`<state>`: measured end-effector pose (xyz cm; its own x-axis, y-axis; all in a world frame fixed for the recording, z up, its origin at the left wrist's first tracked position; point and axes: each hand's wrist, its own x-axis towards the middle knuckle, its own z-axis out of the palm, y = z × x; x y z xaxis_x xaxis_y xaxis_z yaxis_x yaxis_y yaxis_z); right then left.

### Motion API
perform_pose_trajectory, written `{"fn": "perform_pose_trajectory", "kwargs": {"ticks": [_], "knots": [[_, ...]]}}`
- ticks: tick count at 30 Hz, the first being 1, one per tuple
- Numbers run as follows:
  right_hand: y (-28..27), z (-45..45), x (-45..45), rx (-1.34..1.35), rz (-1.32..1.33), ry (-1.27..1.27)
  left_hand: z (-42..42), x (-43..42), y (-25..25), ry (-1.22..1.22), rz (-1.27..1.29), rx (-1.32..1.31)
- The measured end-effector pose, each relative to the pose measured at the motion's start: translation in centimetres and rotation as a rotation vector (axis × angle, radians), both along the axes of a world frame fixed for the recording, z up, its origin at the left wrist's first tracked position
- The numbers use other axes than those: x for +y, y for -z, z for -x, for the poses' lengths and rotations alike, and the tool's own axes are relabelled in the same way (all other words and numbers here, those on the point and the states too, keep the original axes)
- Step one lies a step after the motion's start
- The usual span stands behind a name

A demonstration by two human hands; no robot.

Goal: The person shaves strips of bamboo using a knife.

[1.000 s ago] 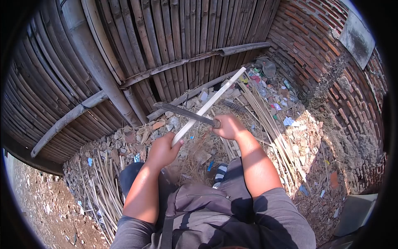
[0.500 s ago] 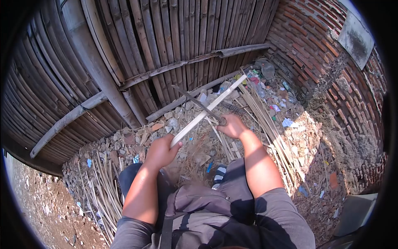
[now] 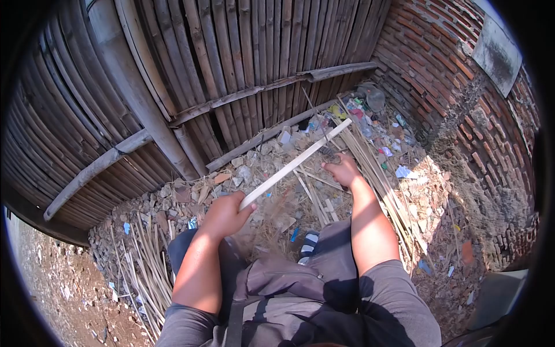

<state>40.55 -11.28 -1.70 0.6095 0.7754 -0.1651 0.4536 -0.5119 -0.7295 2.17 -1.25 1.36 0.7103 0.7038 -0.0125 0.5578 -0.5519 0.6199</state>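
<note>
My left hand (image 3: 224, 215) is closed round the near end of a pale, split bamboo strip (image 3: 292, 166), which slants up and away to the right. My right hand (image 3: 343, 172) grips the handle end of a long, thin, dark-bladed knife (image 3: 315, 114). Its blade points up and away, crossing the strip near the strip's far end. Whether the blade touches the strip I cannot tell. The handle is mostly hidden by my fingers.
Long bamboo strips lie to the right (image 3: 384, 191) and left (image 3: 147, 254) of my legs. Ahead stands a bamboo wall (image 3: 254, 46), with a brick wall (image 3: 439, 75) at the right. Rubble (image 3: 245, 173) and litter cover the ground. My sandalled foot (image 3: 309, 240) is below.
My right hand has moved right and slightly away, and the knife has swung from pointing left to pointing more upward. It now crosses the strip nearer the far end. The strip's far end has dipped slightly.
</note>
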Motion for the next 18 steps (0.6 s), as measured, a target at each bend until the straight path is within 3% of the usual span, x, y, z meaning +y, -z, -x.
{"fn": "perform_pose_trajectory", "kwargs": {"ticks": [4, 11, 14, 18], "knots": [[0.0, 1.1, 0.4, -0.288, -0.024, -0.215, -0.3, 0.3, 0.5, -0.017, 0.017, 0.003], [-2.3, 4.9, 1.3, -0.341, 0.046, -0.552, 0.1, 0.3, 0.7, -0.027, 0.035, 0.013], [-0.7, 3.1, 1.3, -0.292, -0.026, -0.502, 0.1, 0.3, 0.5, -0.019, 0.057, 0.001], [1.0, -0.3, 0.7, -0.234, -0.080, -0.152, 0.1, 0.4, 0.1, -0.015, 0.073, 0.001]]}}
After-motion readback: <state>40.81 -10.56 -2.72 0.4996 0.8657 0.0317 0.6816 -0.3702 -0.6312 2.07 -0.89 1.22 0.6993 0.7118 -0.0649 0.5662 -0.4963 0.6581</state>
